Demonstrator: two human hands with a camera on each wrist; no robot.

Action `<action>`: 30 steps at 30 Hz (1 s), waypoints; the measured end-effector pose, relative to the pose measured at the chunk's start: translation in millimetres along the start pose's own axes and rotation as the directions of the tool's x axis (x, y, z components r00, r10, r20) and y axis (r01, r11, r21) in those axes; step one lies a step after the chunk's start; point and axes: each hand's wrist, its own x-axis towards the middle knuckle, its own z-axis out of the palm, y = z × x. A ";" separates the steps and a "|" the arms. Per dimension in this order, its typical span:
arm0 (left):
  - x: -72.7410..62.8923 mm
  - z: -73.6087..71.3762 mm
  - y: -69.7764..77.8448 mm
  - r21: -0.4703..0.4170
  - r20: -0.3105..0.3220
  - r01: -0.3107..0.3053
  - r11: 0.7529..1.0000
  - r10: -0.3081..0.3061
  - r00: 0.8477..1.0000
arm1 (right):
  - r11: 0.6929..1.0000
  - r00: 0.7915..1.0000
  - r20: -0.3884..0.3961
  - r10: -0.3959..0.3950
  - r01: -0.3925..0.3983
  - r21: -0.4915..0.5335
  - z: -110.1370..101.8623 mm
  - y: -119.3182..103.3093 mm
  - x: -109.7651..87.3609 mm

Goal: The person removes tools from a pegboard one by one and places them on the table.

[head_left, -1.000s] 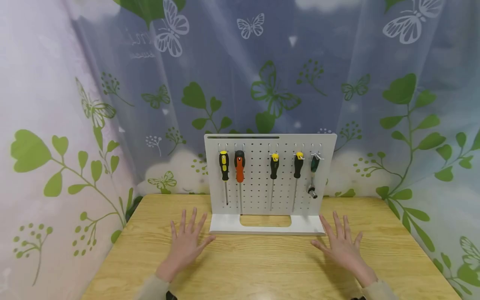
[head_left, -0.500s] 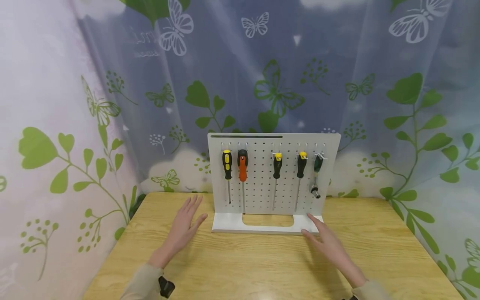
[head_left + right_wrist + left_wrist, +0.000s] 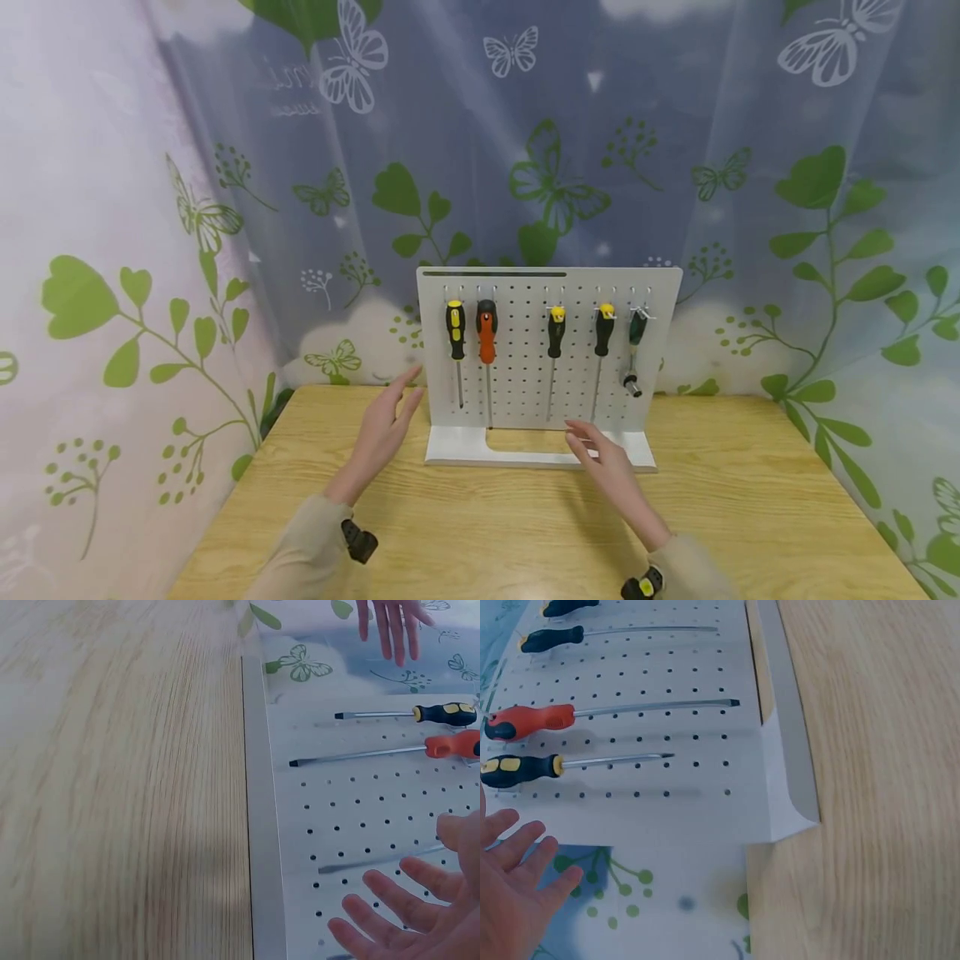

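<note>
A white pegboard stand [image 3: 521, 392] carries a row of hanging tools. From the left hang a yellow-and-black screwdriver [image 3: 456, 333], an orange-and-black screwdriver [image 3: 487, 340] and two black screwdrivers with yellow tops, one of them [image 3: 556, 337] near the middle. At the right end hangs a green-handled tool with a socket-like metal end [image 3: 637, 332]. My left hand [image 3: 381, 427] is beside the board's left edge, nearest the yellow-and-black screwdriver, fingers extended and holding nothing. My right hand [image 3: 606, 460] hovers before the base, its fingers loosely bent, with nothing in them.
The stand's base [image 3: 456, 446] has a cut-out slot and sits towards the back of a wooden table [image 3: 480, 533]. Behind and beside it hangs a curtain [image 3: 465, 167] printed with leaves and butterflies. A black camera strap [image 3: 358, 542] is on the left wrist.
Both hands were spread low on either side of the stand. My left hand has risen towards the board's left edge; my right hand has moved left, in front of the base. The tools hang unmoved.
</note>
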 end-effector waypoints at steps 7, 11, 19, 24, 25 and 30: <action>16.3 7.0 8.3 -0.083 -0.024 0.012 0.997 -0.014 1.000 | 0.998 0.999 -0.017 -0.048 0.049 0.044 26.2 -14.2 14.9; 26.1 12.3 8.7 -0.104 -0.042 0.013 0.994 -0.018 0.999 | 0.992 0.996 0.002 -0.089 0.089 0.089 39.7 -24.3 22.6; 45.3 21.1 11.9 -0.168 -0.045 0.060 0.984 -0.068 0.997 | 0.979 0.985 0.043 -0.164 0.158 0.126 66.6 -42.2 35.8; 55.0 24.6 11.3 -0.226 -0.052 0.065 0.972 -0.078 0.996 | 0.966 0.981 0.074 -0.180 0.162 0.203 80.8 -55.6 45.7; 56.5 25.3 11.0 -0.237 -0.052 0.068 0.969 -0.083 0.995 | 0.964 0.980 0.079 -0.182 0.162 0.210 83.6 -58.0 47.7; 62.4 28.0 10.8 -0.267 -0.043 0.091 0.959 -0.106 0.993 | 0.959 0.974 0.111 -0.199 0.170 0.229 95.8 -66.8 56.8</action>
